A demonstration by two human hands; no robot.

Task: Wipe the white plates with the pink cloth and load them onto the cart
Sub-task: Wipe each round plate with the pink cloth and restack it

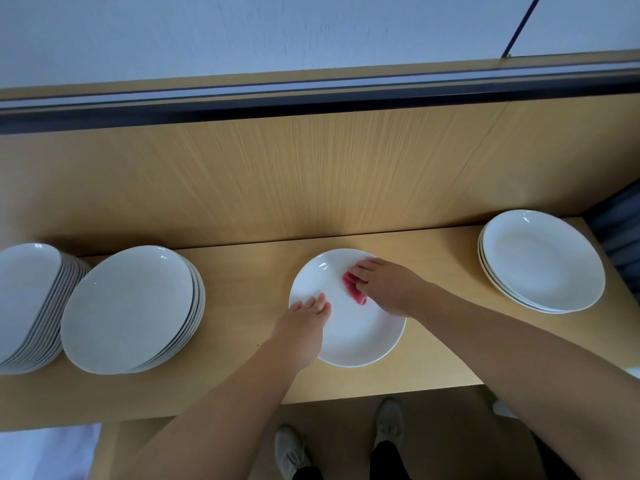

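A single white plate (356,337) lies on the wooden counter (249,271) in front of me. My right hand (388,285) presses a folded pink cloth (353,289) onto the plate's upper part, fingers laid flat over the cloth. My left hand (301,327) rests on the plate's left rim with straight fingers, steadying it. Two stacks of white plates stand at the left: a tall one (27,299) at the edge and a shorter one (131,306) beside it. A short stack (540,261) sits at the right end.
A wooden back panel (311,174) rises behind the counter, with a dark rail above it. The counter's front edge runs just above my shoes (389,420). Something white shows at the lower left corner (48,452). No cart is in view.
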